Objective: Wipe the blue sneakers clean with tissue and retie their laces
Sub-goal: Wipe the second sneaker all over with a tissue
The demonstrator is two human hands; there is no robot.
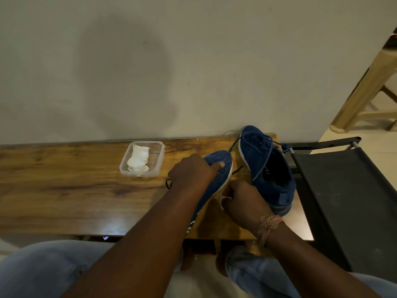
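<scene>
Two blue sneakers lie on the wooden table (64,190). My left hand (193,171) grips the near sneaker (223,168) by its toe end and holds it tipped on its side, white sole edge facing right. My right hand (242,201) pinches a small white tissue (223,200) against that sole edge. The second sneaker (266,168) stands upright at the table's right end, its blue laces loose and untied. A dark lace end trails left of my left hand.
A clear plastic container (158,166) with crumpled white tissue (138,160) sits left of the shoes, near the wall. A black folding chair (343,190) stands right against the table. A beige plastic chair (365,93) is at the far right. My knees are under the table's front edge.
</scene>
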